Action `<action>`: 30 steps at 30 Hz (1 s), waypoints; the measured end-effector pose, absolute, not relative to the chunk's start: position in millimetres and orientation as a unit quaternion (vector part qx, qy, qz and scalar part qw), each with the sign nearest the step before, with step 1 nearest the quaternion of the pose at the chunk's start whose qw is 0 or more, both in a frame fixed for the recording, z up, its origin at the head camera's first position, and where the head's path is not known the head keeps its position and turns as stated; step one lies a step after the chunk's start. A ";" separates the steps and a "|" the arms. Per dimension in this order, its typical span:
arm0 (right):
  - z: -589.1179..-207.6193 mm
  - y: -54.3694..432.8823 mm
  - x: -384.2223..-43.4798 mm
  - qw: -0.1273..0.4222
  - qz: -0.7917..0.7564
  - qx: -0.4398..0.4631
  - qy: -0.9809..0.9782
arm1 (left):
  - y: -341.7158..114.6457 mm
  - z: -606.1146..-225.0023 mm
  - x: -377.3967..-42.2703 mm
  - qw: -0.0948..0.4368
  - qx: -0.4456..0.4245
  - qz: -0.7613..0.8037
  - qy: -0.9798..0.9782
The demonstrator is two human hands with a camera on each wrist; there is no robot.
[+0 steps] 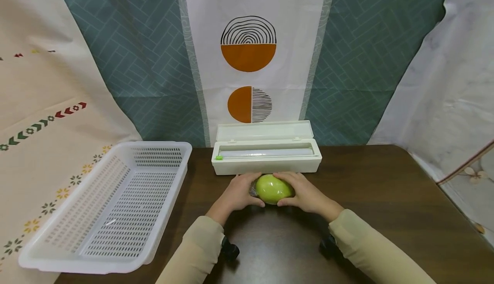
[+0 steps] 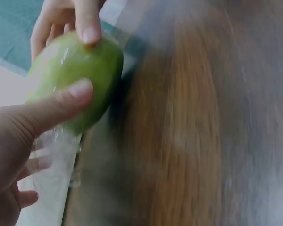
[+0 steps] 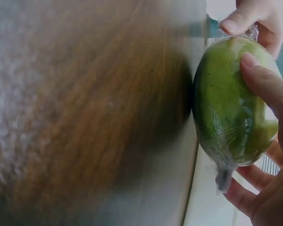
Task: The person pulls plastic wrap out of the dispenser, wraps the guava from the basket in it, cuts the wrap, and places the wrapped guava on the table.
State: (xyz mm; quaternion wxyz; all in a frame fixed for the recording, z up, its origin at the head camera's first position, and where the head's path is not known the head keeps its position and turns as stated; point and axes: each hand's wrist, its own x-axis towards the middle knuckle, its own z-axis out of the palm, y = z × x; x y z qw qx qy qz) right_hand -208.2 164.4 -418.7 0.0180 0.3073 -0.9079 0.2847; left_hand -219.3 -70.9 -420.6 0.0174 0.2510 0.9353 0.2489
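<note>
A green mango (image 1: 273, 188) wrapped in clear cling film lies on its side between both hands, low over the dark table. My left hand (image 1: 241, 191) grips its left end, where bunched film shows beside the fingers. On the opposite end my right hand (image 1: 305, 192) holds it, thumb in front and fingers behind. In the right wrist view, a twisted tail of cling film (image 3: 223, 181) sticks out by the right fingers, and the film is creased near it. The left wrist view shows the thumb pressed on the mango (image 2: 96, 70); much of the fruit's far side is hidden.
Just behind the hands stands a white cling film dispenser box (image 1: 266, 166), lid raised, a film roll (image 1: 266, 152) inside and a green slider (image 1: 219, 158) at its left. A white perforated basket (image 1: 154, 232) sits at left. Patterned cloths hang behind the brown table (image 1: 370, 189).
</note>
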 end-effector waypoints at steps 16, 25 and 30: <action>-417.5 166.3 -207.4 0.008 0.282 0.310 -0.908 | -96.2 -427.5 -223.9 0.043 0.224 0.395 0.890; -418.6 166.3 -209.7 0.007 0.280 0.314 -0.907 | -92.0 -429.0 -224.1 0.038 0.188 0.408 0.892; -418.6 165.7 -210.7 0.005 0.278 0.316 -0.907 | -90.2 -429.0 -225.3 0.053 0.177 0.422 0.888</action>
